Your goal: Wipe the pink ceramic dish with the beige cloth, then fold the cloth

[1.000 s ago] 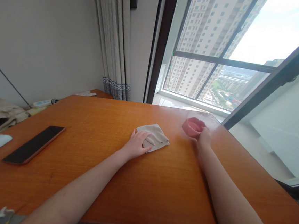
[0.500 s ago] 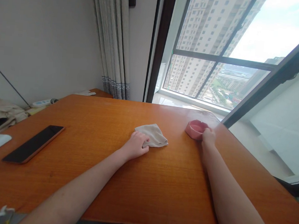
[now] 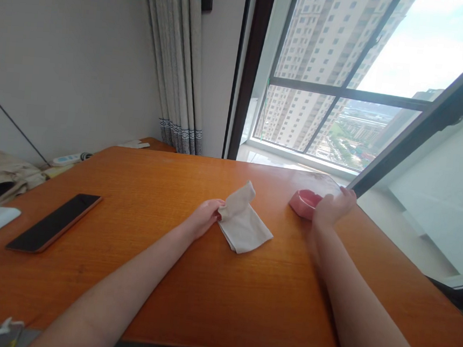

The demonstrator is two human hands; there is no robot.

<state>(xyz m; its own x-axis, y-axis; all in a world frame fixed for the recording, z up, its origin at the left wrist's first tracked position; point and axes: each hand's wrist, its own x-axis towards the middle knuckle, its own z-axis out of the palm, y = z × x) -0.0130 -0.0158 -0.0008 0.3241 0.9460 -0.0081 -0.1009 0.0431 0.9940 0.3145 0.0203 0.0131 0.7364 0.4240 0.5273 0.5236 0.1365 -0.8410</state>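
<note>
A glossy wooden table (image 3: 220,302) spans the lower half of the frame, with a patterned-hem curtain (image 3: 176,66) hanging at upper centre-left. At middle left lies a flat, dark-screened device (image 3: 55,223). Near the centre sits a pale cloth (image 3: 245,228), its upper part raised in a fold and its lower part spread over the wood. The left hand (image 3: 206,217) pinches its left edge between thumb and fingers. The fabric looks light, soft and limp, so a corner or doubled edge should give the surest hold. Right of centre is a small pink faceted dish (image 3: 303,208); it looks rigid, perhaps smooth and breakable, best gripped by wall and rim together. The right hand (image 3: 334,205) is at its right side; whether its fingers touch or grip the dish, I cannot tell.
</note>
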